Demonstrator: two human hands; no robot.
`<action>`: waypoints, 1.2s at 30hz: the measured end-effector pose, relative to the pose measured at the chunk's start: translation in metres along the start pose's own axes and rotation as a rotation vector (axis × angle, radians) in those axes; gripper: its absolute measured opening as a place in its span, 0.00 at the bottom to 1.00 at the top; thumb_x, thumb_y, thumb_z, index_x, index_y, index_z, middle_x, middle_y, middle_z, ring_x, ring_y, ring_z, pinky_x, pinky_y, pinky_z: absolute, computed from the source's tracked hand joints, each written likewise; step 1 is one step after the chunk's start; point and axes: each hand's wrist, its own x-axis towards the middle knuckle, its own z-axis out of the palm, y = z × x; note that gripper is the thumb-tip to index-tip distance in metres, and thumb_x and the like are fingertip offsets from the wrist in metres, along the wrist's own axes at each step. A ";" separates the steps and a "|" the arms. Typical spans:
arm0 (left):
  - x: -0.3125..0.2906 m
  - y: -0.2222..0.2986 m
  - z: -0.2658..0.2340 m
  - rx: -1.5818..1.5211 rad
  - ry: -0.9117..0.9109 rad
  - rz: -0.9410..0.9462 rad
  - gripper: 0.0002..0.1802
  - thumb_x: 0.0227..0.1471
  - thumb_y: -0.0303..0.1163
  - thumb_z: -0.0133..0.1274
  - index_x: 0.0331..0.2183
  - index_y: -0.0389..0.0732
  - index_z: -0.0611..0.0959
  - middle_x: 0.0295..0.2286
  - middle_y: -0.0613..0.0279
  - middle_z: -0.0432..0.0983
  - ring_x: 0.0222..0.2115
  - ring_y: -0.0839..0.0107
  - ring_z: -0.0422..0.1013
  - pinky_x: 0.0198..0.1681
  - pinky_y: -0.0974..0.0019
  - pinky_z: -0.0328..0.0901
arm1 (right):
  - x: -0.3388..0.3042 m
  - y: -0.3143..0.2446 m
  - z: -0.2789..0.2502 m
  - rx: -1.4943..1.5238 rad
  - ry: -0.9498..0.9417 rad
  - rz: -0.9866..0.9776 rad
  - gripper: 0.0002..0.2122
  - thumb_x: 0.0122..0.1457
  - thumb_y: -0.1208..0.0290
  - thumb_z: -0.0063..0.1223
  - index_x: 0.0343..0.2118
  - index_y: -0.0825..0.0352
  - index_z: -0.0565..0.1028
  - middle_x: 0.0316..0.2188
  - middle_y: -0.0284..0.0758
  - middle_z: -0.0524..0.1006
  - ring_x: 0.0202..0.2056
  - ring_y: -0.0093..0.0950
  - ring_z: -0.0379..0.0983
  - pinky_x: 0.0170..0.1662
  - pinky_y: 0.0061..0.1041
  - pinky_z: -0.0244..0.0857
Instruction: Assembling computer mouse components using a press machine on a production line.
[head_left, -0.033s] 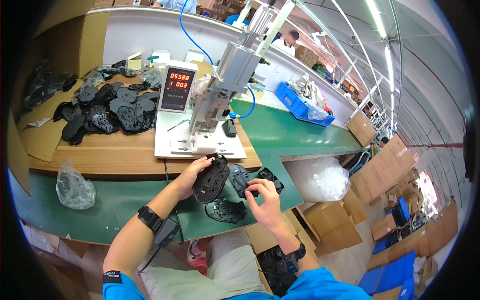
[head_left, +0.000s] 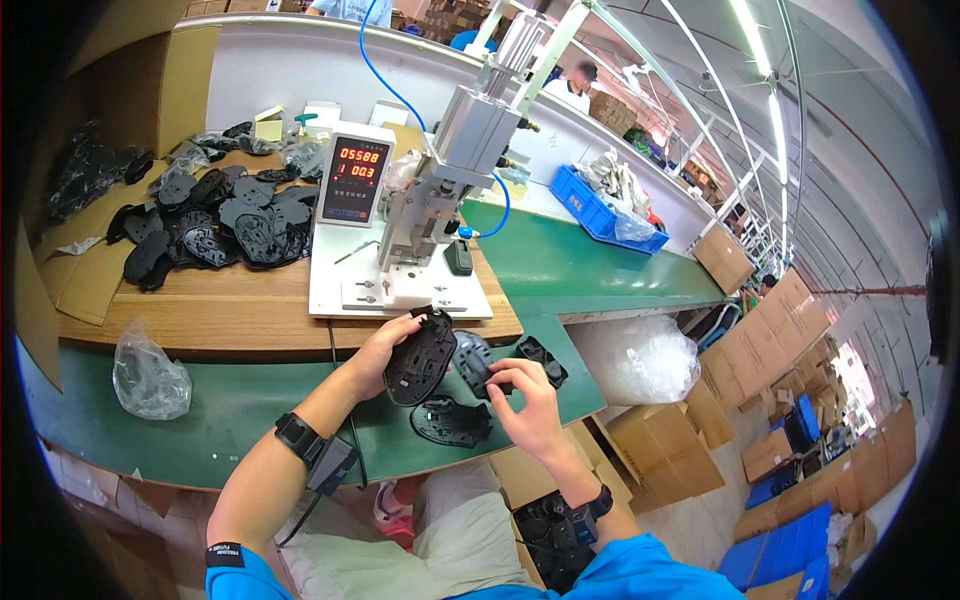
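My left hand [head_left: 372,358] grips a black oval plastic shell [head_left: 420,365] by its left edge, its ribbed inner side facing me. Close to its right, a smaller dark grey plastic piece [head_left: 472,360] is pinched in my right hand [head_left: 528,408], thumb and fingers at its lower right edge. Whether the two pieces touch, I cannot tell. Below them another black shell [head_left: 450,422] lies on the green tabletop [head_left: 270,430]. Just beyond my right fingers rest more black plastic parts [head_left: 542,357].
A bench press [head_left: 440,190] on a white base stands ahead, beside a control box [head_left: 352,172] with red digits. Black shells [head_left: 250,225] are heaped at left, near a clear plastic bag [head_left: 150,372]. A blue crate [head_left: 605,208] sits at back right; cardboard boxes [head_left: 660,455] stand right.
The grey piece in my right hand has shifted slightly left, closer to the shell. My left hand and its shell have moved a little left too.
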 end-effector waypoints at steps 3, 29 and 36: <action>-0.003 0.004 0.004 -0.011 0.021 0.040 0.21 0.68 0.41 0.43 0.52 0.35 0.76 0.44 0.49 0.80 0.41 0.57 0.82 0.45 0.59 0.77 | 0.008 -0.001 -0.005 0.030 -0.124 -0.084 0.06 0.56 0.79 0.61 0.36 0.67 0.79 0.46 0.36 0.80 0.51 0.39 0.73 0.56 0.36 0.67; 0.002 -0.003 0.013 0.475 -0.025 0.252 0.18 0.66 0.40 0.52 0.49 0.36 0.78 0.37 0.62 0.79 0.37 0.79 0.75 0.42 0.71 0.70 | 0.076 0.030 0.026 0.853 -0.084 0.696 0.08 0.69 0.65 0.57 0.43 0.63 0.78 0.35 0.27 0.81 0.37 0.16 0.75 0.40 0.20 0.69; 0.014 -0.001 0.010 0.519 0.042 0.411 0.18 0.67 0.41 0.51 0.47 0.35 0.78 0.37 0.61 0.79 0.38 0.78 0.72 0.44 0.71 0.68 | 0.174 0.095 0.006 0.579 0.209 0.429 0.14 0.70 0.67 0.55 0.53 0.68 0.73 0.38 0.33 0.80 0.39 0.20 0.72 0.42 0.24 0.67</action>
